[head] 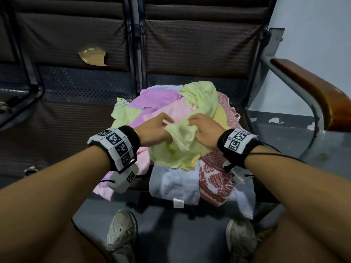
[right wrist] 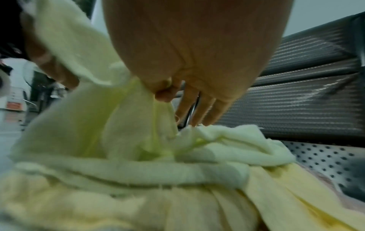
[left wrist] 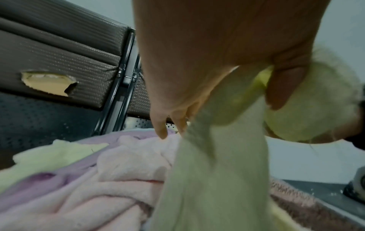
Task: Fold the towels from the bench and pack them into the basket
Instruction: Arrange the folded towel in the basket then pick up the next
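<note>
A loose heap of towels lies on the bench seat in the head view: pink, purple, white, red-patterned and a light green towel on top. My left hand grips a bunched part of the green towel between thumb and fingers. My right hand pinches the same green towel a little to the right, with the other fingers held straight. The cloth is raised slightly between both hands. No basket shows in any view.
The bench has dark padded backrests, one with a torn hole. A wooden armrest on a metal frame stands at the right. A grey floor and my two shoes lie below the seat edge.
</note>
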Demonstrator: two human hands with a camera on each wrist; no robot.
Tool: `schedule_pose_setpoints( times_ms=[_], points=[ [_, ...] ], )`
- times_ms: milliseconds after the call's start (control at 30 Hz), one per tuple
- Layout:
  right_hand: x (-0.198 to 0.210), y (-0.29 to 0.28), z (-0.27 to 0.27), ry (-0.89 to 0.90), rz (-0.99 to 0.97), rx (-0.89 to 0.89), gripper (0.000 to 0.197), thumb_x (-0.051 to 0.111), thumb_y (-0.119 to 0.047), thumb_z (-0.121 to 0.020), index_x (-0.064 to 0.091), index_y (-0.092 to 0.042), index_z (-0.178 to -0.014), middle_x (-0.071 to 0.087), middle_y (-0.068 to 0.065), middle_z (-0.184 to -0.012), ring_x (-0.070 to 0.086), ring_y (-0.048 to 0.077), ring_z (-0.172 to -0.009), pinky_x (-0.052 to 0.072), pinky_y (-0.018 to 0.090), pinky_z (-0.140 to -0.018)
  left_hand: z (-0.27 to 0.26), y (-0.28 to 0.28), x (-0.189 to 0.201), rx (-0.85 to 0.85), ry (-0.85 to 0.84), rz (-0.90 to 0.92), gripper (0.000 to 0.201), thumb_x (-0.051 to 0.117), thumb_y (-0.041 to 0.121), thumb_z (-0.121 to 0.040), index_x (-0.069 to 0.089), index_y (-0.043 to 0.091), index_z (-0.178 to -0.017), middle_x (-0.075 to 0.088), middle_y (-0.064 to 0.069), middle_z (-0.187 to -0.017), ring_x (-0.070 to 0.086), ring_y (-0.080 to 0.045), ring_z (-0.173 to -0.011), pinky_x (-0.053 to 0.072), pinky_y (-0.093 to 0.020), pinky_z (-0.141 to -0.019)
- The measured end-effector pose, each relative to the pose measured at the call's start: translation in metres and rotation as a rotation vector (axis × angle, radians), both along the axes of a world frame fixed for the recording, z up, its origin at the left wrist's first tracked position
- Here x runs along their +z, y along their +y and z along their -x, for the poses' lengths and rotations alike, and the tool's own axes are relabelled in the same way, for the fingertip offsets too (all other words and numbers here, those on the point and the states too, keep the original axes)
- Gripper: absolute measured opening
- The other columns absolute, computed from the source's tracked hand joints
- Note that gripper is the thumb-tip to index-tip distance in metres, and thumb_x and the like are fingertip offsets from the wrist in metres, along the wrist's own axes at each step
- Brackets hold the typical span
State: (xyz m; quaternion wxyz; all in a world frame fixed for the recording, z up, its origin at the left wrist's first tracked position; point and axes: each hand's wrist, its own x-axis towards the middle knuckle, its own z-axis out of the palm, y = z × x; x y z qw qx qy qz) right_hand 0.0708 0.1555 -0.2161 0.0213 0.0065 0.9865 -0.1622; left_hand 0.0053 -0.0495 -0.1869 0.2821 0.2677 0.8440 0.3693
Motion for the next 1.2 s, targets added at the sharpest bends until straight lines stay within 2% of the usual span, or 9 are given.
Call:
schedule_pose_setpoints(
  times_ms=[100,233,367,500,567,667,867,1067,1200],
  points=[
    [0.005,-0.022,0.000,0.137,0.197,0.135,0.021,0.052,-0.007,-0.087,0.057,-0.011,-0.107,0.062,0.007,-0.095,0.060,0.028,-0.090,0.045,0.035,-0.078,-0.010,0.009,0.008,-0.034,-0.179,-0.131,0.077,0.064,0.008,-0.079,0.036,0.024,-0.150,0.051,-0.008,-0.144,0.050,-0.025,-0.131,0.045,-0.036,-0.104],
    [0.008,-0.030,-0.003,0.298,0.662,0.043,0.029,0.060,0.006,-0.087,0.063,0.006,-0.116,0.064,0.000,-0.097,0.061,0.012,-0.091,0.050,0.030,-0.084,-0.016,0.017,0.015,0.045,-0.529,-0.424,0.037,0.063,0.023,-0.080,0.068,0.007,-0.113,0.073,-0.013,-0.108,0.069,-0.026,-0.098,0.055,-0.034,-0.089],
    [0.006,-0.009,0.002,0.250,0.551,-0.007,0.019,0.070,-0.003,-0.084,0.061,-0.014,-0.096,0.064,0.001,-0.091,0.057,0.013,-0.080,0.048,0.032,-0.074,-0.005,0.019,0.007,0.096,-0.277,-0.265,0.027,0.066,0.003,-0.086,0.070,0.000,-0.113,0.071,-0.024,-0.111,0.066,-0.033,-0.097,0.052,-0.045,-0.094],
    [-0.010,0.016,0.007,-0.015,0.416,-0.083,0.053,0.065,-0.014,-0.086,0.048,-0.025,-0.135,0.052,0.007,-0.131,0.051,0.023,-0.115,0.046,0.044,-0.101,0.001,0.019,0.003,0.143,-0.191,-0.268,0.027,0.052,-0.011,-0.078,0.073,0.006,-0.078,0.067,-0.016,-0.076,0.059,-0.027,-0.068,0.054,-0.035,-0.066],
    [-0.017,0.027,0.008,-0.107,0.107,-0.033,0.063,0.066,-0.025,-0.088,0.043,-0.031,-0.146,0.040,0.008,-0.149,0.034,0.029,-0.136,0.032,0.045,-0.114,0.006,0.018,0.004,0.198,-0.235,-0.328,0.022,0.046,-0.004,-0.068,0.057,0.011,-0.057,0.051,-0.006,-0.057,0.043,-0.023,-0.053,0.036,-0.025,-0.048],
    [-0.014,0.032,0.014,-0.024,-0.052,-0.067,0.032,0.067,-0.030,-0.089,0.060,-0.022,-0.120,0.055,0.006,-0.126,0.046,0.030,-0.121,0.040,0.037,-0.096,0.013,0.014,0.004,0.264,-0.484,-0.374,0.023,0.052,0.026,-0.070,0.055,0.007,-0.057,0.049,-0.005,-0.050,0.041,-0.020,-0.042,0.035,-0.021,-0.042],
    [0.016,0.006,0.010,0.298,0.095,-0.080,0.021,0.065,-0.014,-0.079,0.046,-0.025,-0.079,0.059,-0.003,-0.079,0.055,0.026,-0.078,0.045,0.038,-0.066,0.008,0.019,-0.017,0.007,0.121,0.057,0.056,0.073,0.060,-0.076,0.058,0.026,-0.118,0.062,0.005,-0.107,0.060,-0.016,-0.096,0.047,-0.033,-0.087],
    [0.025,-0.007,-0.001,0.198,0.128,0.017,0.022,0.071,-0.040,-0.075,0.053,-0.028,-0.079,0.054,-0.004,-0.083,0.055,0.023,-0.081,0.045,0.035,-0.071,-0.008,0.039,-0.014,-0.091,0.302,-0.060,0.011,0.065,0.012,-0.085,0.062,0.021,-0.091,0.066,-0.003,-0.089,0.063,-0.027,-0.091,0.051,-0.036,-0.079],
    [0.012,0.017,-0.014,-0.064,-0.047,-0.009,0.028,0.070,-0.041,-0.073,0.063,-0.014,-0.075,0.055,0.005,-0.105,0.055,0.026,-0.094,0.051,0.043,-0.082,-0.007,0.033,-0.010,0.026,0.205,-0.179,0.029,0.044,-0.001,-0.084,0.070,0.011,-0.090,0.059,0.005,-0.066,0.054,-0.015,-0.060,0.041,-0.026,-0.056]
  ],
)
